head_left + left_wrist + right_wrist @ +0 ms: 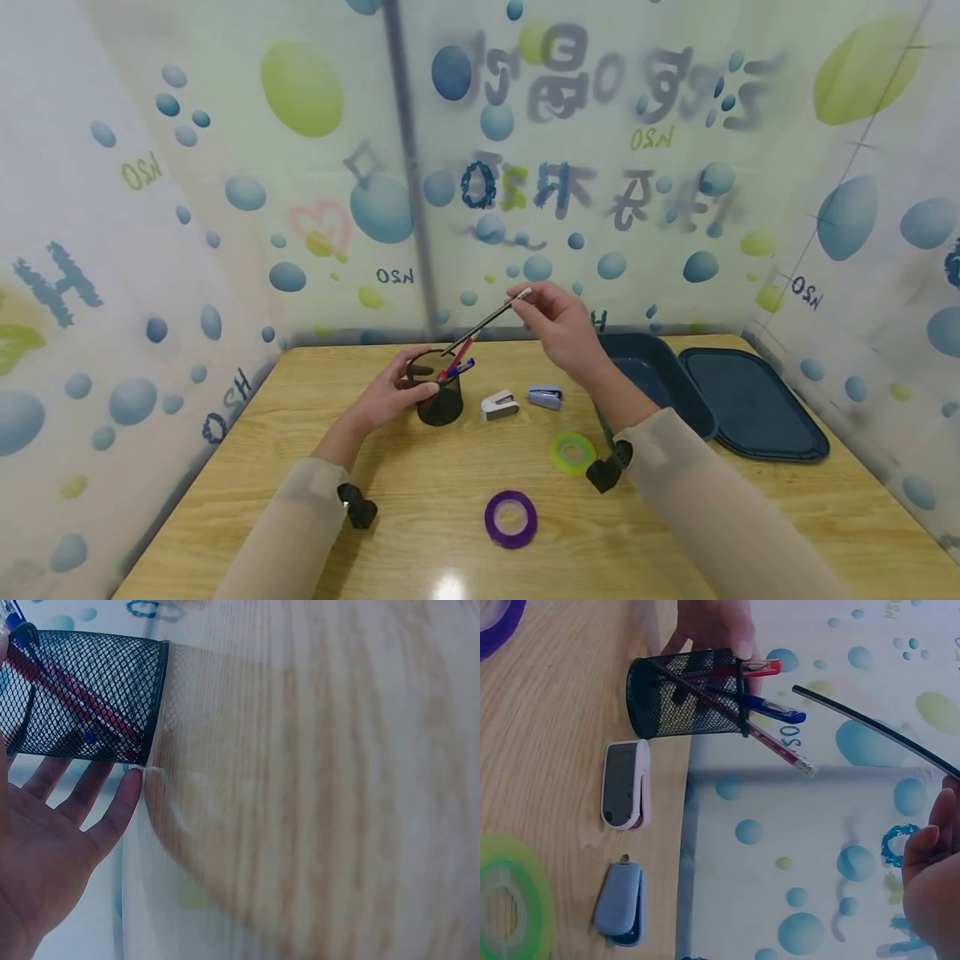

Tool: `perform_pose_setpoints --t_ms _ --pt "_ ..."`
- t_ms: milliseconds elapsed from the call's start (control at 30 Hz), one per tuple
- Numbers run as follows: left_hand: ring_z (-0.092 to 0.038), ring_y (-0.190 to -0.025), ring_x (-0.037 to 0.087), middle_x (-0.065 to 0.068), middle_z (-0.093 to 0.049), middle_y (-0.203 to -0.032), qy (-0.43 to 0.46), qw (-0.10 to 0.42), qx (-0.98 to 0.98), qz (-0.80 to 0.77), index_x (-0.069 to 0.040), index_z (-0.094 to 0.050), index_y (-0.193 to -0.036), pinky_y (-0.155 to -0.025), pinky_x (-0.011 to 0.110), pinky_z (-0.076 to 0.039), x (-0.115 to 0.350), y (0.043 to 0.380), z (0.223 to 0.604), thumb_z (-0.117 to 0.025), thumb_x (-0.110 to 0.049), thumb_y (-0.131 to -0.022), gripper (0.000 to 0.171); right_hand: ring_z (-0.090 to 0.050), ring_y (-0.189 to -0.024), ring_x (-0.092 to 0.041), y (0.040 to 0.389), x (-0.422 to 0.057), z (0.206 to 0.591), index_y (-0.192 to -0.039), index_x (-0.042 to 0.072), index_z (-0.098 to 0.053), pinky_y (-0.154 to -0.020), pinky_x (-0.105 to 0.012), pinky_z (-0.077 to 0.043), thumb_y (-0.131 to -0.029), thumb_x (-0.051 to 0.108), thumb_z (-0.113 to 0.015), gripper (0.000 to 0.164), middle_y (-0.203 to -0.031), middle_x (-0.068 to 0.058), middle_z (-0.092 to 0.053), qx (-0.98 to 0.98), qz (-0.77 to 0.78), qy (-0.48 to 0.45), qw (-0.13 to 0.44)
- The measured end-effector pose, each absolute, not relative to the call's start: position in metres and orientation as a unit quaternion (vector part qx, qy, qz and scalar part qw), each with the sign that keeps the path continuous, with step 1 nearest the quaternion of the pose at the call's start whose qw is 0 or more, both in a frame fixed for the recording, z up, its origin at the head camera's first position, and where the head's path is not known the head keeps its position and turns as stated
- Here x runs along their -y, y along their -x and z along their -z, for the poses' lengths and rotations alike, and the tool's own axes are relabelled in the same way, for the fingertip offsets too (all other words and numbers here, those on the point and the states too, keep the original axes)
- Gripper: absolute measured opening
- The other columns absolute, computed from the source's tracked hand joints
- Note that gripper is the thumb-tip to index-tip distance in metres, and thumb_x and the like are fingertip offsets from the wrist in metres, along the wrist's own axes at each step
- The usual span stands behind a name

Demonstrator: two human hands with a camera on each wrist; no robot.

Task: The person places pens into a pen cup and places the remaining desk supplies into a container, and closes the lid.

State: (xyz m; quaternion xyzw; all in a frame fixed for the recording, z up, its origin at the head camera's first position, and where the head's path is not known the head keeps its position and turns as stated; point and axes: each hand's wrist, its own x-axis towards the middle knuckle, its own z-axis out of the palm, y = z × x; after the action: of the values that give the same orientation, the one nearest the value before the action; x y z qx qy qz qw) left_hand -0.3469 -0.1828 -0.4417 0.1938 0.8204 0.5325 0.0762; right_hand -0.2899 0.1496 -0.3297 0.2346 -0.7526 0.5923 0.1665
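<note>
A black mesh pen cup (441, 408) stands upright on the table. My left hand (386, 398) holds it by the side, thumb near the rim and fingers round the far side. Inside are a red-capped pen (763, 668), a blue-capped pen (776, 710) and a dark red pencil (776, 744), their upper ends sticking out. My right hand (561, 327) pinches a dark striped pencil (487, 319) near its white end. This pencil slants down toward the cup's mouth; in the right wrist view its lower end is apart from the rim.
Right of the cup lie a white-and-grey stapler (499, 406) and a blue stapler (545, 397). Nearer are a yellow-green tape roll (557, 454) and a purple tape roll (491, 521). A dark blue bin (697, 421) and its flat lid (765, 400) lie at the right, before a patterned curtain (315, 192).
</note>
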Motion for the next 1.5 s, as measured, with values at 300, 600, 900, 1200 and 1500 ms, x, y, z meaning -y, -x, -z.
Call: perform_pose_setpoints --t_ms 300,600,900,1200,1500 --pt "-0.064 -0.136 0.045 0.023 -0.051 -0.159 -0.203 0.076 -0.816 -0.536 -0.022 -0.034 -0.171 -0.100 0.044 -0.060 0.181 0.347 0.442 -0.073 -0.026 -0.108 0.075 -0.056 -0.081 -0.020 0.308 -0.133 0.350 -0.134 0.012 -0.074 -0.074 -0.032 -0.048 -0.114 0.023 -0.063 0.026 -0.104 -0.002 -0.069 0.773 -0.576 -0.216 0.156" --pt "-0.063 -0.137 0.046 0.025 -0.048 -0.161 -0.208 0.080 -0.809 -0.544 -0.019 -0.031 -0.172 -0.101 0.045 -0.060 0.181 0.346 0.442 -0.072 -0.024 -0.109 0.075 -0.061 -0.088 -0.026 0.312 -0.119 0.363 -0.135 0.016 -0.075 -0.081 -0.037 -0.052 -0.114 0.027 -0.063 0.027 -0.116 -0.014 -0.073 0.803 -0.551 -0.202 0.106" --pt "-0.062 -0.139 0.048 0.024 -0.048 -0.162 -0.200 0.079 -0.814 -0.540 -0.023 -0.033 -0.171 -0.103 0.049 -0.060 0.182 0.345 0.441 -0.074 -0.027 -0.107 0.076 -0.056 -0.085 -0.022 0.311 -0.115 0.369 -0.141 0.010 -0.072 -0.076 -0.035 -0.047 -0.113 0.024 -0.066 0.033 -0.116 -0.015 -0.073 0.809 -0.545 -0.205 0.077" --pt "-0.061 -0.139 0.048 0.027 -0.050 -0.160 -0.209 0.076 -0.813 -0.538 -0.020 -0.034 -0.170 -0.105 0.049 -0.058 0.180 0.347 0.443 -0.072 -0.023 -0.108 0.073 -0.059 -0.090 -0.025 0.303 -0.129 0.370 -0.140 0.013 -0.072 -0.077 -0.036 -0.049 -0.112 0.024 -0.067 0.031 -0.121 -0.011 -0.074 0.816 -0.537 -0.201 0.074" --pt "-0.062 -0.138 0.048 0.026 -0.051 -0.159 -0.212 0.073 -0.821 -0.526 -0.021 -0.035 -0.169 -0.103 0.046 -0.058 0.182 0.346 0.440 -0.073 -0.025 -0.108 0.072 -0.062 -0.092 -0.024 0.285 -0.155 0.367 -0.138 0.020 -0.073 -0.075 -0.035 -0.052 -0.111 0.031 -0.067 0.030 -0.121 -0.005 -0.074 0.838 -0.507 -0.190 0.072"
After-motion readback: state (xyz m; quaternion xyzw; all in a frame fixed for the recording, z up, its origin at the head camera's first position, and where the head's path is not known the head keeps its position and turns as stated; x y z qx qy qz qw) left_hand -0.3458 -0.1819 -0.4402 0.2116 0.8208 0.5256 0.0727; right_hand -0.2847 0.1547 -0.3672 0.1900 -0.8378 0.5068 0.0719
